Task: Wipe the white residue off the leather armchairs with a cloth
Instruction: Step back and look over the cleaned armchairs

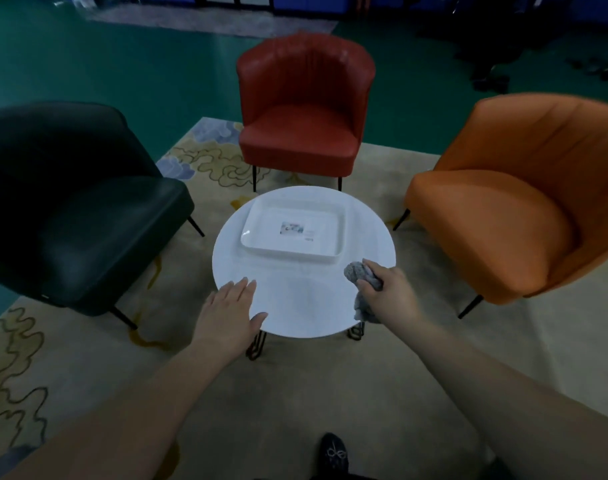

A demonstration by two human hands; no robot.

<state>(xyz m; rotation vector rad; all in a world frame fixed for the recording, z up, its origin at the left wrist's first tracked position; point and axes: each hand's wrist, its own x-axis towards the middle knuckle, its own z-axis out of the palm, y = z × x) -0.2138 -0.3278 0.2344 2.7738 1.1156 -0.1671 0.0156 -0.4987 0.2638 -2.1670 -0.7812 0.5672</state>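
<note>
Three leather armchairs stand around a small round white table (295, 299): a dark green one (70, 216) on the left, a red one (302, 126) at the back, an orange one (514, 209) on the right. No white residue shows on them in this dim view. My right hand (389, 289) is shut on a crumpled grey cloth (359, 273) over the table's right edge. My left hand (231, 313) lies flat, fingers apart, on the table's near left edge.
A white rectangular tray (254, 233) with a small label sits on the far half of the table. A beige patterned rug (295, 393) lies under everything, with green floor beyond. My dark shoe (333, 453) shows at the bottom.
</note>
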